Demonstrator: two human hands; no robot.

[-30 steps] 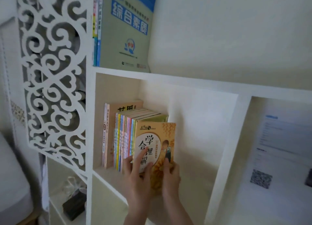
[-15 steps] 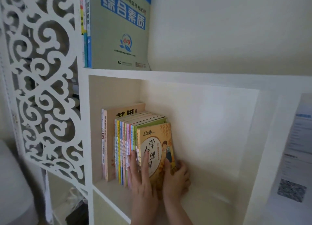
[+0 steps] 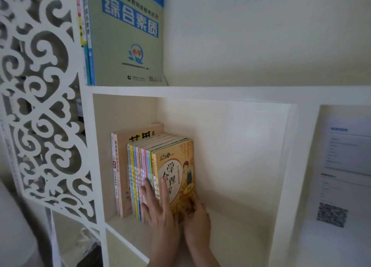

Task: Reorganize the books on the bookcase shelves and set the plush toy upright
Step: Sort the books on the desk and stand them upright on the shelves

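From the head camera, the left hand [image 3: 158,208] lies flat, fingers spread, against the spines of the row of thin books [image 3: 140,178] at the cubby's left wall, squaring them. The right hand [image 3: 195,219] cups the orange book [image 3: 176,178] at its lower right corner, bracing the row's end upright (plush toy not in sight).
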